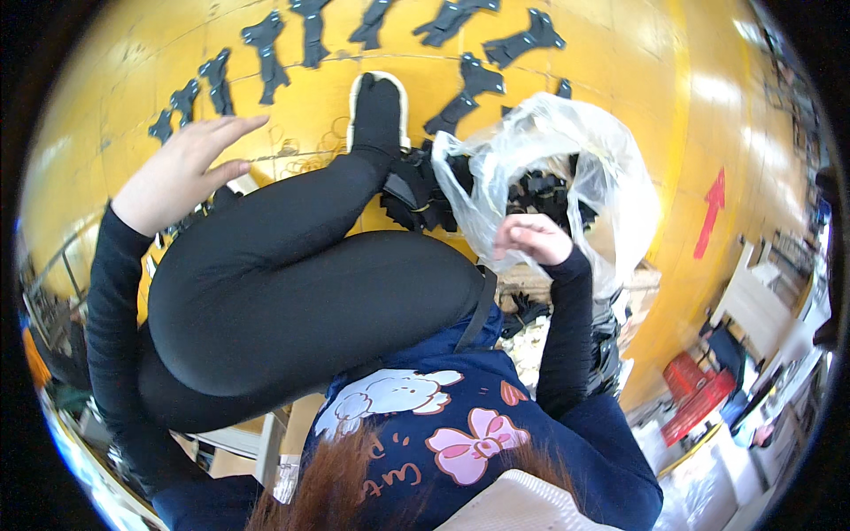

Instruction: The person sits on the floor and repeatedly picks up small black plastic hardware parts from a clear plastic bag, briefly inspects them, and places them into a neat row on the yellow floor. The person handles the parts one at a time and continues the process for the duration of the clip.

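My left hand [181, 168] hovers at the left beyond my bent knee, palm down with the fingers stretched and nothing in them. My right hand [536, 239] is at the near edge of a clear plastic bag [620, 168], its fingers curled. Whether they pinch the bag's film cannot be seen. Inside the open bag lie several dark bundles [540, 190]. More black fabric bundles [421, 199] are heaped between my foot and the bag. Thin tan loops [319, 155] like rubber bands are scattered beside my shoe.
Several black fabric bundles [312, 35] lie in a curved row on the yellow floor [620, 53] ahead. A cardboard box [642, 288] stands below the bag. To the right are a red floor arrow [711, 212], a pale stool [753, 296] and a red crate [695, 398].
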The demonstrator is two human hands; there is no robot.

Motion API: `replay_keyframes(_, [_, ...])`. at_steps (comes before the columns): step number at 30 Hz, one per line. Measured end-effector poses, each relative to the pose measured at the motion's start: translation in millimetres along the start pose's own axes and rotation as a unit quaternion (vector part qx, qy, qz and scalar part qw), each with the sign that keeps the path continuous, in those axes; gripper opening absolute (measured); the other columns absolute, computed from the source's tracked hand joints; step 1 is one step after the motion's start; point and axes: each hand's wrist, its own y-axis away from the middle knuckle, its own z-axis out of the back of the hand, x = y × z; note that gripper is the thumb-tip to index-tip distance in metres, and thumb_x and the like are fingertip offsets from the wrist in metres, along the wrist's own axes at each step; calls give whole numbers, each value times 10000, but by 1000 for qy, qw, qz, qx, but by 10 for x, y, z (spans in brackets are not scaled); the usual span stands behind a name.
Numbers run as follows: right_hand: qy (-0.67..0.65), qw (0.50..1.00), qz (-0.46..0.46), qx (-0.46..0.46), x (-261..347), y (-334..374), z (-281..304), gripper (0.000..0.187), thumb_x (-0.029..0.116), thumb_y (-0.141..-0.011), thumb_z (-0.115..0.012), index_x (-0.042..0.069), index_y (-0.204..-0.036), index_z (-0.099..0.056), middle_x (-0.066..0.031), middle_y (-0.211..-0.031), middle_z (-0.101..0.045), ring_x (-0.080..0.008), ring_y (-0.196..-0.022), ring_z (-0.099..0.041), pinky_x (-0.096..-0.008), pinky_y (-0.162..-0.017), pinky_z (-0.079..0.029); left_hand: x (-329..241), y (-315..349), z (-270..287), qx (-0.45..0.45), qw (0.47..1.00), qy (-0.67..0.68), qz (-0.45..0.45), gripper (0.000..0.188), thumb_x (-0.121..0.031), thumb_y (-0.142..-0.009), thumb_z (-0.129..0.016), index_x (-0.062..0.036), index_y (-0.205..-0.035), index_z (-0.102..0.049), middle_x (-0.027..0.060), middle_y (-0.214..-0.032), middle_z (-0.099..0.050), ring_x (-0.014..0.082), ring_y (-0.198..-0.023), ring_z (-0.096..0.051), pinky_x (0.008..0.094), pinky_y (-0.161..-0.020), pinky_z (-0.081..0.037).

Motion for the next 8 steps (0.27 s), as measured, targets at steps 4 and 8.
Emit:
replay_keyframes(4, [152,988,26,19,90,-866,-552,425,171,-920,-511,-4,-1298,-421,-120,-1195,-553,-192,-1088,-527,-311,-949,-401,-213,414,336,-69,994,-64,62,482,-201,-843,-610,-115,-1294,-461,147,-1063,-590,304,-1039,-538,380,-898,-423])
replay_keyframes(8, [253,956,131,74,242,-1562,-1091,484,175,-910,-505,23,-1350,-369,-98,-1343,-442,-194,-1180,-457,-323,-1012,-344,-477,1040,474,-186,972,-38,140,540,-144,-791,-631,-106,-1302,-462,164,-1129,-561,298,-1031,-527,385,-927,-401])
